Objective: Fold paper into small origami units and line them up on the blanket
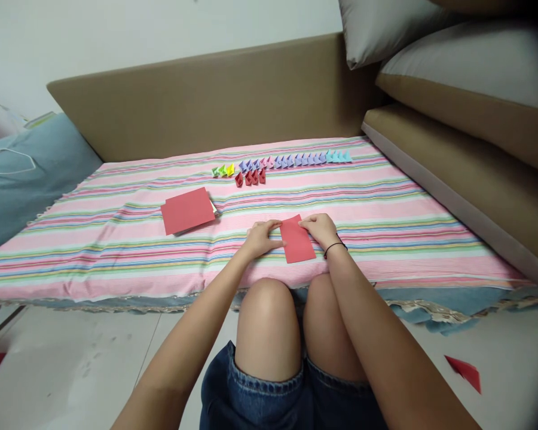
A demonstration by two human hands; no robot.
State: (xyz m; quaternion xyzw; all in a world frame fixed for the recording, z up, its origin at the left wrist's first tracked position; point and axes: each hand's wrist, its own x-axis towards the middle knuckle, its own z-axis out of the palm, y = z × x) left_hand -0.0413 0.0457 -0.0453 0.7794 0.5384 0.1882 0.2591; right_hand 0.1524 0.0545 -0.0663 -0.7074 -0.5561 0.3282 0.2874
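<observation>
Paper (298,242), red, lies flat at the near edge of the striped cloth (385,209), about the middle. Left hand (260,237) pins its left edge with curled fingers, and right hand (321,230) pinches the top right corner. It looks like a plain rectangle with barely a crease in it, so I'd say this sheet is at the very start.

Along the far edge there's a row of small folds (287,161) in green, yellow, purple, pink and blue, plus a few red ones (250,177) just in front. That's a fair batch done. The red stack (187,210) to the left looks thin, so not much is left, I reckon.

Paper is matte and crisp-edged, and the cloth is soft woven cotton with a slightly rumpled look.
</observation>
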